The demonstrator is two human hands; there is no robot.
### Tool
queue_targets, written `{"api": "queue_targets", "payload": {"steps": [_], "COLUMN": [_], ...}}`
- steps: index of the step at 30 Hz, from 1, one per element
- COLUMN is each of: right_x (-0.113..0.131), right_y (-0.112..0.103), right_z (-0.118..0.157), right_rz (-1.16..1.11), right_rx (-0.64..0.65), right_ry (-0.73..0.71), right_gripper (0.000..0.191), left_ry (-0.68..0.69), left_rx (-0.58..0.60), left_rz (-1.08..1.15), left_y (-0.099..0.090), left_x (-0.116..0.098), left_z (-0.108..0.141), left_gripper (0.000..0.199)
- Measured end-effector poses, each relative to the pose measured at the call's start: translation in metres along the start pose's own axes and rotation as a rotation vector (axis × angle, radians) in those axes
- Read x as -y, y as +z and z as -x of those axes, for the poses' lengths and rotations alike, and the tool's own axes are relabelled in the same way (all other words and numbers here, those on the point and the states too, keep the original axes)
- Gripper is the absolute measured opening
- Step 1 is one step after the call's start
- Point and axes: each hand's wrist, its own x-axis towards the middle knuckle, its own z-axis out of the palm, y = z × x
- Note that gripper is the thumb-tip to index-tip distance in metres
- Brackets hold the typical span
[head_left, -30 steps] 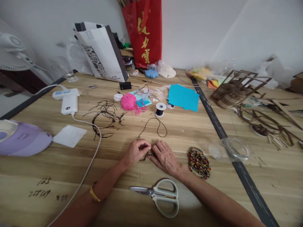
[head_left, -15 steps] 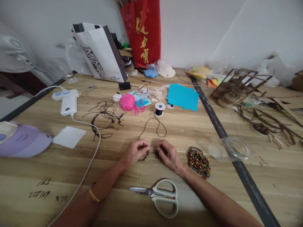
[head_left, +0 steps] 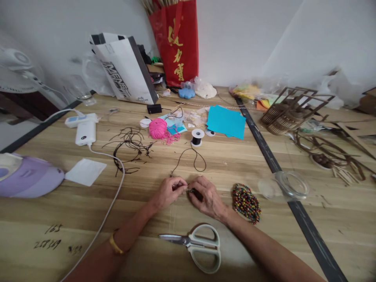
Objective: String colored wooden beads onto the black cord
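Note:
Thumb and forefinger of my left hand (head_left: 170, 190) pinch the tip of a thin black cord. Close against it, my right hand (head_left: 207, 196) is closed on a small strand of coloured beads (head_left: 192, 190), mostly covered by the fingers. From my left hand the black cord (head_left: 205, 160) loops away over the table to a white-flanged spool (head_left: 197, 138). Right of my right hand lies a coiled heap of multicoloured beads (head_left: 246, 203). Scissors (head_left: 202, 247) with pale handles rest below my hands, blades pointing left.
Cut black cord pieces (head_left: 129, 147) lie left of the spool, near pink yarn (head_left: 158, 128). Blue paper sheets (head_left: 226, 122) and a clear tubing coil (head_left: 292, 185) are to the right. A white cable (head_left: 117, 192) crosses the left side, past a purple appliance (head_left: 32, 176).
My right hand has shifted left, bringing its fingertips up to those of my left hand. The beaded strand beneath my left fingers is now hidden. The view has tilted slightly.

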Motion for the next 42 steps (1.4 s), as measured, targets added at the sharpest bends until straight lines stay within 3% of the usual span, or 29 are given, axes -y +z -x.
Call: {"api": "queue_targets", "payload": {"steps": [8, 21, 34, 42], "right_x": [0.001, 0.001, -0.003, -0.006], "right_y": [0.008, 0.006, 0.003, 0.004], "right_z": [0.000, -0.001, -0.001, 0.000], "right_rz": [0.266, 0.289, 0.171, 0.019], "right_rx": [0.052, 0.073, 0.027, -0.098], "right_ry": [-0.048, -0.044, -0.042, -0.009], "right_gripper": [0.012, 0.011, 0.011, 0.009], "left_ry": [0.055, 0.073, 0.059, 0.036], "left_rx": [-0.066, -0.073, -0.062, -0.058], "left_rz": [-0.061, -0.106, -0.063, -0.083], "left_y": [0.004, 0.006, 0.004, 0.004], "left_x": [0.001, 0.006, 0.009, 0.006], "left_z": [-0.002, -0.003, -0.004, -0.003], "left_gripper": [0.011, 0.012, 0.011, 0.011]}}
